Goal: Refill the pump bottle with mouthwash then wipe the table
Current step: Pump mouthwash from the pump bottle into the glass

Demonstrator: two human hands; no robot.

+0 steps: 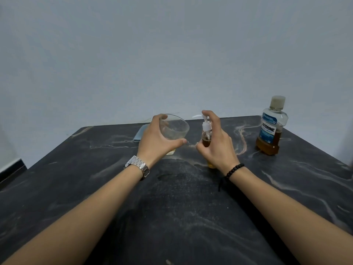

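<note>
My left hand (155,139) is wrapped around a clear glass (176,129) that stands on the dark marble table (172,207); a thin layer of yellowish liquid shows at its base. My right hand (215,142) grips a small clear pump bottle (206,133) with a white pump head and amber liquid inside. The index finger rests on top of the pump, whose nozzle points left toward the glass. A mouthwash bottle (272,127) with a blue label, capped and about one third full of amber liquid, stands upright at the far right.
A folded grey-blue cloth (140,133) lies near the table's far edge, partly hidden behind my left hand. A pale wall runs right behind the table. Dark furniture (11,172) shows at the left edge.
</note>
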